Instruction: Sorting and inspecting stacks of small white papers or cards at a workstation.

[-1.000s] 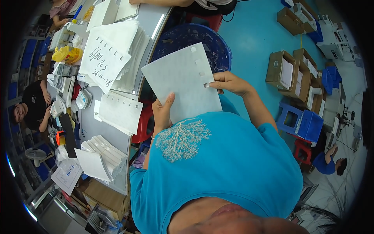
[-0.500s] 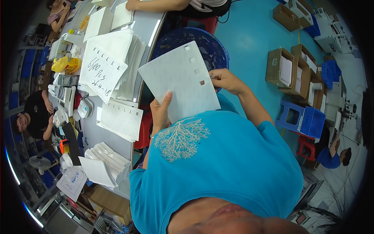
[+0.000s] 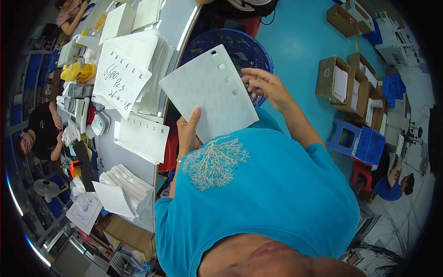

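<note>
While the left hand point(image 3: 188, 131) clamps the lower edge of a white sheet point(image 3: 207, 94), thumb pressed flat on its face and the other fingers hidden behind it, the sheet stands tilted in the air above the person's chest, clear of the desk point(image 3: 108, 152). Its grip is firm and closed on the sheet near the bottom left corner, so nearly all of the sheet rises up and to the right from that grip. Along the sheet's upper right edge runs a row of small square holes. The right hand point(image 3: 267, 85) hovers at that same edge, fingers spread apart and loosely curled, their tips just beside the holes; whether they touch the sheet cannot be told, and it holds nothing.

Behind the sheet sits a round blue basket point(image 3: 240, 46) on the teal floor. To the left, the grey desk bears a tall stack of white sheets point(image 3: 143, 64) with a handwritten sheet point(image 3: 120, 81) leaning on it, a flat punched sheet point(image 3: 140, 136) nearer the person, and a fanned pile of white booklets point(image 3: 124, 189) at the desk's near end. Open cardboard boxes point(image 3: 346, 85) and a blue stool point(image 3: 344, 138) stand to the right, well apart from the hands.
</note>
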`<state>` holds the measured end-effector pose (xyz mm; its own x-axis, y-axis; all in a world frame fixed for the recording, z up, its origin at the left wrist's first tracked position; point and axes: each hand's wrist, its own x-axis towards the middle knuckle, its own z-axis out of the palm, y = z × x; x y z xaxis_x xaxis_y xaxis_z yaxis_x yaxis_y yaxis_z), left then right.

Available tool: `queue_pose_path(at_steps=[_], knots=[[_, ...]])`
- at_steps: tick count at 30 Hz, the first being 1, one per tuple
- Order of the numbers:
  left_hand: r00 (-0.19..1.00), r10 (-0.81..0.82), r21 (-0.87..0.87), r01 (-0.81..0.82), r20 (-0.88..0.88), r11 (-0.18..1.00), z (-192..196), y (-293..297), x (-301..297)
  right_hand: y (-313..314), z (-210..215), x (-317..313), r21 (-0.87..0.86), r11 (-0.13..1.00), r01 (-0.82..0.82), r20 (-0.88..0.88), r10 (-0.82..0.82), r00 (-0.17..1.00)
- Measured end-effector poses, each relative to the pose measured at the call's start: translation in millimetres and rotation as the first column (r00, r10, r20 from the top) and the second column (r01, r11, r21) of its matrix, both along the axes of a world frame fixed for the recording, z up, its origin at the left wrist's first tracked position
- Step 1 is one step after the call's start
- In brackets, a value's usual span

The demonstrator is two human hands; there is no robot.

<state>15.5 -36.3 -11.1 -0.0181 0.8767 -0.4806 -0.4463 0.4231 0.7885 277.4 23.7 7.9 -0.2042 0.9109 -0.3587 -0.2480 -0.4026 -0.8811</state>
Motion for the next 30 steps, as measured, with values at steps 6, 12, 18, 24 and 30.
queue_pose_path(at_steps=[6, 12, 18, 24, 30], knots=[[0.999, 0.034, 0.029, -0.033, -0.018, 0.999, 1.6, -4.9, 3.3, 0.6, -35.5, 9.1, 0.065, 0.985, 0.161, 0.115, -0.168, 0.979], [0.998, 0.058, -0.002, -0.058, 0.025, 0.998, 2.1, -9.7, -1.2, -9.7, -8.3, -9.7, -0.007, 0.961, -0.278, 0.111, 0.277, 0.954], [0.987, -0.036, 0.001, 0.037, -0.154, 0.999, -6.2, -16.9, -5.1, -13.0, -22.1, -6.7, 0.036, 0.884, -0.467, 0.323, 0.431, 0.842], [0.969, -0.045, 0.051, 0.058, -0.241, 0.997, -3.4, -19.5, -3.6, -23.6, -19.4, -19.9, 0.113, 0.905, -0.41, 0.576, 0.276, 0.769], [0.957, 0.017, 0.144, 0.026, -0.288, 0.989, 4.9, -21.5, 5.3, -31.9, -19.7, -35.3, 0.206, 0.903, -0.377, 0.827, 0.045, 0.561]])
